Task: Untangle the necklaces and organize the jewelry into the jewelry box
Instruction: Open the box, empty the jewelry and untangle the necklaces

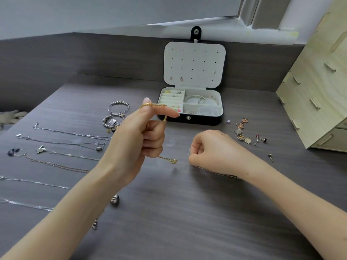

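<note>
Although the black snap-clasp jewelry box [189,119] with its white lining stands open at twelve o'clock on the dark wood-grain desk [169,212], the job looks to me about half done. Rings sit in its padded rolls, two silver bangles [201,99] lie in the rear right compartment, and a few studs are pinned to the white perforated lid panel [194,62].

Outside the box, several thin silver necklaces [71,134] lie stretched out in separate rows at nine o'clock, apparently untangled but not yet stored. Two silver beaded bracelets [118,109] lie at eleven o'clock, and a scatter of loose earrings and studs [244,136] lies at two o'clock, near a pale plywood organizer [319,81].

At centre, the left hand [139,136] is raised above the desk with a fine gold chain necklace [167,159] looped over its outstretched forefinger and thumb. The other fingers curl round the slack, and the chain's tail hangs just off the desk. It looks thin, limp and prone to knotting.

The right hand [212,149] rests on the desk at three o'clock, closed in a fist and apparently pinching a thin pale chain [216,172] that trails under the wrist.
</note>
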Demonstrator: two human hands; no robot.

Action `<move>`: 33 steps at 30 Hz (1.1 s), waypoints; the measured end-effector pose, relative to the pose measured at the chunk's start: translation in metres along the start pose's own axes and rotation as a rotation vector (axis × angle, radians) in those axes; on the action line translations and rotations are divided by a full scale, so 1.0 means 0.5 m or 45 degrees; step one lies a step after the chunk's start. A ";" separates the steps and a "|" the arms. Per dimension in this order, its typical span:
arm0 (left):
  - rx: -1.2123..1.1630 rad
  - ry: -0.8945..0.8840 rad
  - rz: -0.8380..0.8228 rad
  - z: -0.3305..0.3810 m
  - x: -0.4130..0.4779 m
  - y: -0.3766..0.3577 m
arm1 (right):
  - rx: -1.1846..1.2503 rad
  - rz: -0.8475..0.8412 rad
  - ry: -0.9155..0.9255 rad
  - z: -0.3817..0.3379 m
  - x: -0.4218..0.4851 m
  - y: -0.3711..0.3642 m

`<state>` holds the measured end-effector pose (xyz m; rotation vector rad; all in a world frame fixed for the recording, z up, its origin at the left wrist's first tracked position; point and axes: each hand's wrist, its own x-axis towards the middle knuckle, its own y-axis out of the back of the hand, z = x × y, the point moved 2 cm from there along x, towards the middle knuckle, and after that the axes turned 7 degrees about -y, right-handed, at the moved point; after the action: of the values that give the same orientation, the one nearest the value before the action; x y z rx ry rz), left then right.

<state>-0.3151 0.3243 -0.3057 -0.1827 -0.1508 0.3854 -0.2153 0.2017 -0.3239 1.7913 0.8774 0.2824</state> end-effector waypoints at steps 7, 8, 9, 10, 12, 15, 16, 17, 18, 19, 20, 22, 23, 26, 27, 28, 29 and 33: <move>-0.071 -0.035 0.016 0.042 -0.004 -0.003 | 0.007 -0.019 0.017 0.006 0.005 0.003; -0.088 -0.047 0.023 0.047 -0.003 -0.004 | -0.004 -0.015 0.021 0.006 0.003 0.003; -0.111 -0.058 0.027 0.053 -0.002 -0.004 | -0.011 -0.008 0.024 0.006 0.002 0.002; -0.138 -0.065 0.027 0.058 -0.001 -0.006 | -0.016 0.006 0.030 0.005 0.000 0.002; -0.178 -0.071 0.024 0.067 0.001 -0.011 | -0.011 0.061 0.090 -0.001 -0.009 0.003; -0.199 -0.072 0.000 0.075 0.005 -0.024 | 0.078 0.093 0.290 -0.024 -0.027 0.005; -0.206 -0.070 -0.010 0.077 0.006 -0.029 | 0.134 0.071 0.341 -0.034 -0.035 0.006; -0.215 -0.067 -0.019 0.080 0.008 -0.033 | 0.211 0.047 0.374 -0.043 -0.042 0.006; -0.225 -0.060 -0.026 0.082 0.010 -0.037 | 0.330 0.003 0.391 -0.051 -0.048 0.005; -0.240 -0.049 -0.031 0.085 0.011 -0.041 | 0.504 -0.076 0.401 -0.058 -0.055 0.004; -0.264 -0.034 -0.036 0.087 0.012 -0.045 | 0.721 -0.174 0.404 -0.064 -0.063 0.005; -0.349 -0.007 -0.044 0.088 0.014 -0.051 | 1.162 -0.323 0.379 -0.075 -0.080 0.008; -0.406 -0.004 -0.045 0.089 0.016 -0.053 | 1.287 -0.336 0.366 -0.078 -0.088 0.010; -0.530 -0.032 0.042 0.089 0.025 -0.048 | 1.308 -0.250 0.286 -0.072 -0.103 0.013; -0.558 -0.034 0.106 0.087 0.029 -0.042 | 1.248 -0.232 0.252 -0.063 -0.106 0.013; -0.592 -0.022 0.177 0.084 0.034 -0.033 | 1.169 -0.218 0.212 -0.054 -0.110 0.016; -0.620 -0.001 0.249 0.080 0.037 -0.023 | 1.081 -0.196 0.159 -0.043 -0.113 0.020; -0.481 0.088 0.437 0.048 0.043 0.030 | 0.837 0.031 -0.032 0.003 -0.107 0.035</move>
<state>-0.3049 0.3498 -0.2829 -0.5989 -0.1228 0.6906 -0.2446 0.1616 -0.2975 2.4026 1.0017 -0.0263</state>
